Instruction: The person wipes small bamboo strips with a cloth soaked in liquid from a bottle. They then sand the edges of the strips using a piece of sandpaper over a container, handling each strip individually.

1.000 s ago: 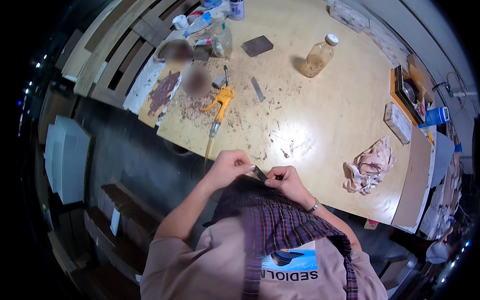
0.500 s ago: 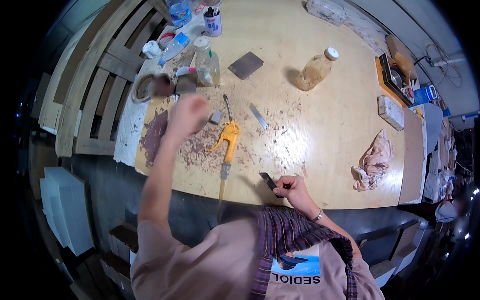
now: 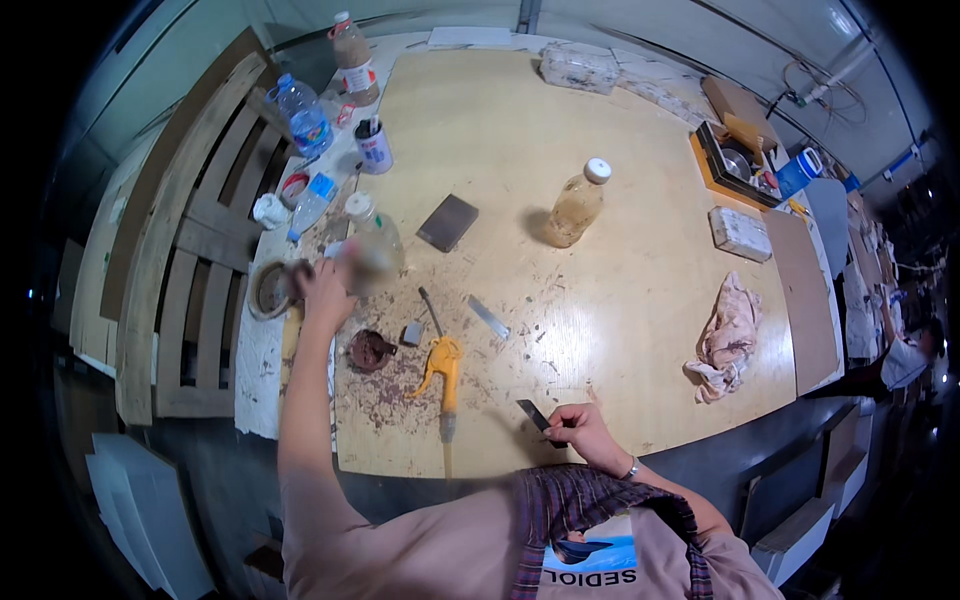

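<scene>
My left hand (image 3: 328,287) reaches far left, its fingertips blurred near a brown lump-like thing (image 3: 300,276) and a pink-and-white item (image 3: 347,250); whether it grips either is unclear. Beside it are a roll of tape (image 3: 268,290) and a clear jar with a white cap (image 3: 361,209). My right hand (image 3: 585,437) pinches a flat black blade-like tool (image 3: 535,415) at the table's near edge. Between the hands lie a yellow air blow gun (image 3: 443,372), a small grey block (image 3: 412,332), a metal strip (image 3: 488,317) and a brown-smeared round container (image 3: 371,350).
Brown crumbs litter the near-left tabletop (image 3: 640,300). A dark rectangular block (image 3: 447,222) and a capped bottle (image 3: 577,205) stand farther back. To the right are a stained cloth (image 3: 728,338), a wrapped white block (image 3: 740,234) and a box of tools (image 3: 735,165). A wooden pallet (image 3: 205,250) borders the left.
My left hand has moved left, toward the tape and jar. The brown-smeared container now shows near where that hand was. My right hand keeps its hold; the view takes in more of the table's far end.
</scene>
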The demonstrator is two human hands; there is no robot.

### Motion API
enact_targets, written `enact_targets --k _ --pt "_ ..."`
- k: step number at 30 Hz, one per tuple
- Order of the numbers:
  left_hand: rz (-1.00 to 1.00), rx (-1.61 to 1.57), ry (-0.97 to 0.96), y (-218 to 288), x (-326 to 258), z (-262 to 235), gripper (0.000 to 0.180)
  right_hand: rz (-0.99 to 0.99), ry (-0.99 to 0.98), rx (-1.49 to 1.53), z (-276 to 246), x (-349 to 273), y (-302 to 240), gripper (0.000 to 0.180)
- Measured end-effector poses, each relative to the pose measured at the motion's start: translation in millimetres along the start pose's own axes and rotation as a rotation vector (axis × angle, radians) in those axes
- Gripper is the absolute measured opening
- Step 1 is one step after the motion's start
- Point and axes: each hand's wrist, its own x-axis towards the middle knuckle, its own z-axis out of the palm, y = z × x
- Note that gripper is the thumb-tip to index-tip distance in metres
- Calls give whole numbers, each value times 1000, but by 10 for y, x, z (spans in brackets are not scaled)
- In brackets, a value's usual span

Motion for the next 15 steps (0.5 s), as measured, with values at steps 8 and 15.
enact_targets --k 8,15 --pt "91 -1197 -302 1733 -978 -931 24 -119 -11 -144 14 -13 -126 3" --pt "-185 -1560 -585 2316 -1541 -842 13 -435 -29 -286 5 -166 -214 8"
